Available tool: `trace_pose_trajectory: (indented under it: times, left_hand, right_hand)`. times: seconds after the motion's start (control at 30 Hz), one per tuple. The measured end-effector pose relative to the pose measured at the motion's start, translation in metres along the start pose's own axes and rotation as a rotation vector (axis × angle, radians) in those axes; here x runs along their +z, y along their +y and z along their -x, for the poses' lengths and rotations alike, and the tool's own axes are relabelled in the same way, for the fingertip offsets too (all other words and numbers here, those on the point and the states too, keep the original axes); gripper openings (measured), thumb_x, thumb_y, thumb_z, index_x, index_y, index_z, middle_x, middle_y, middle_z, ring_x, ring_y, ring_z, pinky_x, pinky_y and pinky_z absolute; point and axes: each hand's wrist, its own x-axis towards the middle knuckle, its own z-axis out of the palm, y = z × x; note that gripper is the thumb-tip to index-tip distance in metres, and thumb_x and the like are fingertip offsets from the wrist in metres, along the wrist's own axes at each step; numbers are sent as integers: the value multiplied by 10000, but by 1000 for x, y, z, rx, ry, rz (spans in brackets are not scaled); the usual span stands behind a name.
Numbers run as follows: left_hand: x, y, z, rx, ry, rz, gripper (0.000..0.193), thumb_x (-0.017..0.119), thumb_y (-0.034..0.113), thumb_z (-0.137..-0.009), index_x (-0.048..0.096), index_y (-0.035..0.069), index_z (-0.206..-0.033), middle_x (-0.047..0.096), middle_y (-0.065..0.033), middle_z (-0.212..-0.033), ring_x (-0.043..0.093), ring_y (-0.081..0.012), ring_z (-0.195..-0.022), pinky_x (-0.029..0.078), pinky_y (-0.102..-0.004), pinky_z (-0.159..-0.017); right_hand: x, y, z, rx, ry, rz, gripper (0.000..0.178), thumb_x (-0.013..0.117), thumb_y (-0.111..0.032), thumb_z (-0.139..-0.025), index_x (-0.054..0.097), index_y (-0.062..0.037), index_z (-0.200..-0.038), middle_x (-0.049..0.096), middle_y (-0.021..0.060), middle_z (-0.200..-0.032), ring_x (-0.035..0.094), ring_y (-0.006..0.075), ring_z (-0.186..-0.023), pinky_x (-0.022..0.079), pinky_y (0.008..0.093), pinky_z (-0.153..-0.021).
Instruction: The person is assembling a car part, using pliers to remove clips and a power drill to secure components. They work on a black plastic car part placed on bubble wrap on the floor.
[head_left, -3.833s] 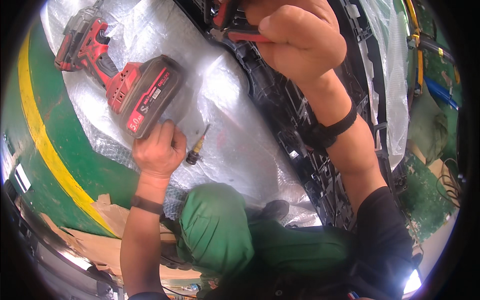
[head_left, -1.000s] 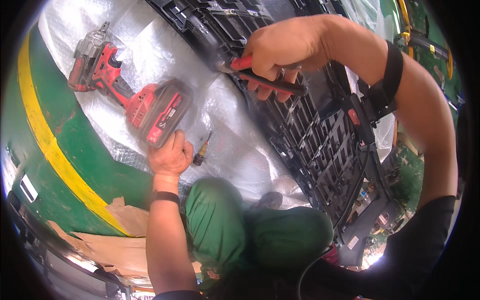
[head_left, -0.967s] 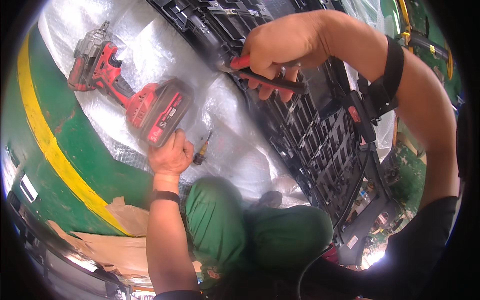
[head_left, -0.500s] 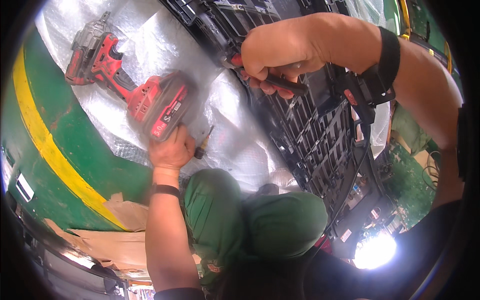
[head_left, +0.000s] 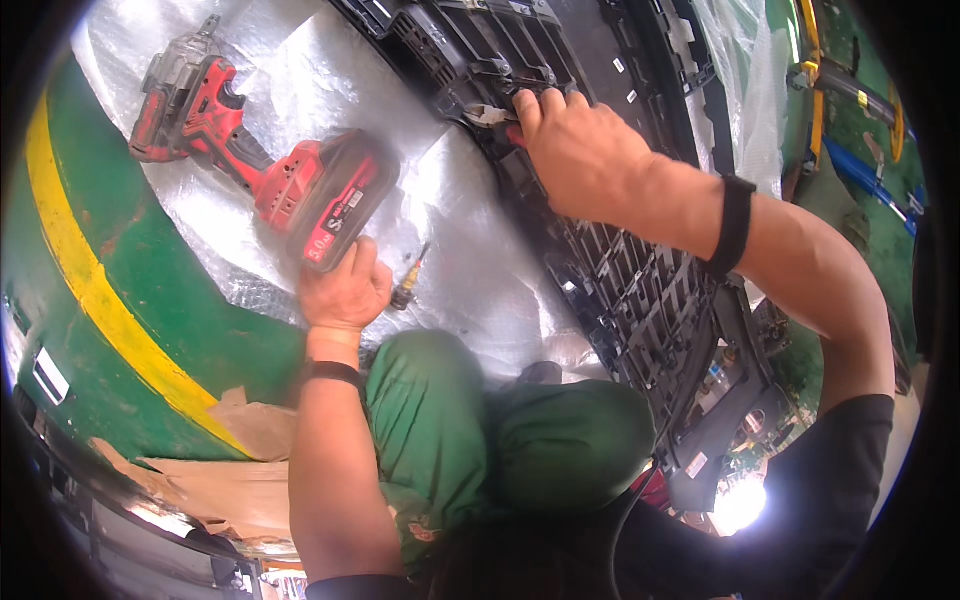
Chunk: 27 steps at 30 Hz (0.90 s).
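Note:
My right hand (head_left: 590, 155) is closed round a pair of pliers (head_left: 487, 115). Their metal head and a bit of red grip show past my fingers, at the upper edge of a black plastic car grille (head_left: 640, 310). My knuckles are over the ribbed part, and what the jaws touch is too small to tell. My left hand (head_left: 345, 290) is curled against the battery end of a red cordless impact wrench (head_left: 230, 135); the battery hides part of the fingers. Beside that hand, a small yellow-and-black screwdriver (head_left: 408, 285) lies on silver sheeting (head_left: 480, 240).
My green-trousered knees (head_left: 500, 440) are below the sheeting. Torn cardboard (head_left: 220, 490) lies at the lower left on a green floor with a yellow stripe (head_left: 110, 290). A bright lamp (head_left: 738, 505) shines at lower right. Clear plastic film (head_left: 740, 110) hangs beyond the grille.
My right hand has turned over, knuckles up, and lowered its forearm; the pliers' handles are now hidden under it. My left hand and the impact wrench have hardly moved.

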Motion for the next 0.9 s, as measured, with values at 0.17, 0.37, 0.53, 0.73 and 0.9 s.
trace_pose_trajectory:
  times: [0.17, 0.37, 0.53, 0.73, 0.9]
  left_hand:
    - [-3, -2, 4, -23, -45, 30, 124, 634, 194, -766, 636, 164, -886, 560, -17, -814, 609, -275, -794, 519, -418, -679]
    - [-5, 1, 1, -47, -42, 62, 138, 646, 192, -761, 645, 149, -892, 583, -27, -827, 611, -286, -792, 519, -430, -659]
    - [-3, 0, 2, -49, -41, 84, 152, 654, 210, -761, 655, 145, -899, 612, -28, -865, 617, -286, -796, 520, -431, -646]
    - [-7, -3, 9, -85, -68, 88, 189, 655, 249, -758, 679, 152, -918, 635, -15, -912, 623, -275, -822, 523, -416, -647]
    - [-4, 0, 6, -73, -37, 72, 202, 660, 260, -751, 683, 156, -923, 634, -4, -921, 613, -270, -823, 523, -419, -649]
  right_hand:
    - [-20, 14, 5, 72, -176, -681, 374, 583, -102, -849, 547, 110, -1156, 692, 267, -942, 689, 427, -927, 548, 458, -870]
    - [-53, -12, 46, -132, -470, -919, 295, 561, -140, -861, 631, 44, -1081, 676, 234, -876, 693, 321, -870, 505, 462, -797]
    - [-80, 7, 39, -85, -617, -1122, 256, 567, -115, -839, 658, 6, -1045, 640, 91, -798, 614, 185, -746, 489, 340, -707]
    - [-140, 41, 8, -3, -21, -644, 227, 549, -88, -828, 635, -4, -1021, 633, 92, -761, 619, 187, -631, 510, 355, -572]
    - [-157, 51, -63, 17, -133, -343, 230, 560, -117, -874, 637, 5, -1054, 659, 152, -769, 662, 254, -664, 533, 367, -622]
